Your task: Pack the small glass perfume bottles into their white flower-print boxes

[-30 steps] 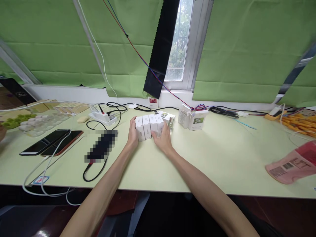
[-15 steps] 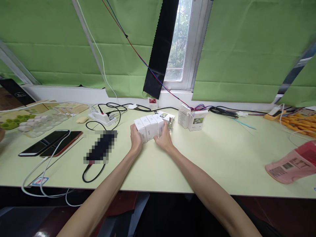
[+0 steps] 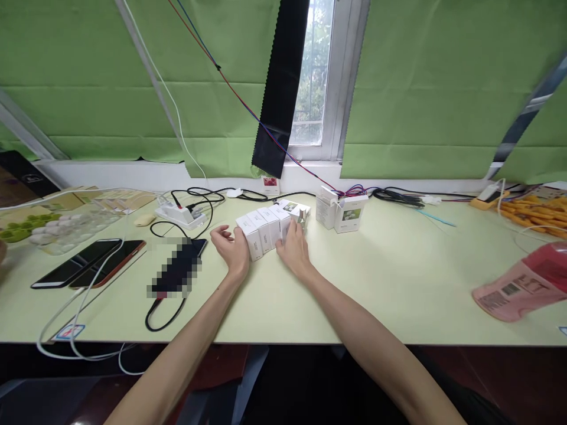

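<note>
Several small white boxes (image 3: 257,227) stand upright side by side in a row on the table. At the row's left end, my left hand (image 3: 234,251) has its fingers apart and loosely curled, holding nothing, its edge close against the first box. My right hand (image 3: 293,245) is closed about the right end of the row, thumb on the front of a box; the fingertips are partly hidden. Just beyond those fingers stands a small glass bottle (image 3: 302,217) with a shiny top. A white box with a green picture (image 3: 292,206) lies behind the row.
Two more picture boxes (image 3: 349,213) stand to the right. A power strip (image 3: 179,213), phones (image 3: 80,262) and charging cables lie left. A pink bottle (image 3: 518,289) lies at the right, orange items (image 3: 535,215) behind it. Egg trays (image 3: 66,227) sit far left.
My left hand has let go of the row's left end, its fingers moving out to the left. My right hand stays at the right end. The view has shifted slightly.
</note>
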A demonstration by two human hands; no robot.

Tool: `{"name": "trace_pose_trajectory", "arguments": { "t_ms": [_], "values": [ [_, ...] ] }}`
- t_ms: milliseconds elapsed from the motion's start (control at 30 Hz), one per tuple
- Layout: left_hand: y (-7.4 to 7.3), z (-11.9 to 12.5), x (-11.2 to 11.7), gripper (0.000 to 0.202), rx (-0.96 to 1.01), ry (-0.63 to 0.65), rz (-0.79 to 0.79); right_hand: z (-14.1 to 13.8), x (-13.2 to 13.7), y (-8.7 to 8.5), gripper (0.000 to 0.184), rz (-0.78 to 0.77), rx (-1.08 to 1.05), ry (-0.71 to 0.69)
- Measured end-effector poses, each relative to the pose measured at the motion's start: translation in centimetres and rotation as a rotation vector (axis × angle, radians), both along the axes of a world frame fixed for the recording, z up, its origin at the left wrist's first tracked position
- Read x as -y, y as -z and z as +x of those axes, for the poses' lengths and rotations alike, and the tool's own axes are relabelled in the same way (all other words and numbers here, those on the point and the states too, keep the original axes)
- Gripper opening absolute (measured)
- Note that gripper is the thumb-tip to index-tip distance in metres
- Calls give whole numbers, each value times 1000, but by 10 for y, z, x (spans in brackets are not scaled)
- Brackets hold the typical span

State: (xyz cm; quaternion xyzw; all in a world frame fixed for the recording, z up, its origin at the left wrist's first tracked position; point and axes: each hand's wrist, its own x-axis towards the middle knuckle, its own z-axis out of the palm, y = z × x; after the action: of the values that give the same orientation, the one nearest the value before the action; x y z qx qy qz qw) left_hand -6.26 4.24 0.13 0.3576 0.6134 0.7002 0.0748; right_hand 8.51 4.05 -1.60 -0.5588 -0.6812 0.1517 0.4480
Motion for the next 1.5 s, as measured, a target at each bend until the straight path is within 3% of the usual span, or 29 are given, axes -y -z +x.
{"name": "trace_pose_trajectory", "arguments": {
  "t_ms": [167, 467, 700, 867, 1033, 1500],
  "values": [
    [1, 5, 5, 1, 10, 14, -69, -5, 8, -5, 55, 51, -10, 92],
    [7, 17, 15, 9, 65, 10, -95, -15, 14, -5, 77, 118, -135, 61],
    [12, 35, 26, 6, 51, 73, -86, -11, 1, 4, 93, 97, -106, -24],
    [19, 46, 32, 6, -12, 199, -79, -7, -16, 16, 93, 26, -133, -90],
    [16, 53, 38, 8, -64, 295, -105, -7, -23, 24, 89, -4, -175, -143],
    [14, 59, 43, 19, -259, 429, -149, 7, -22, 21, 89, -95, -138, -380]
  ]
}}
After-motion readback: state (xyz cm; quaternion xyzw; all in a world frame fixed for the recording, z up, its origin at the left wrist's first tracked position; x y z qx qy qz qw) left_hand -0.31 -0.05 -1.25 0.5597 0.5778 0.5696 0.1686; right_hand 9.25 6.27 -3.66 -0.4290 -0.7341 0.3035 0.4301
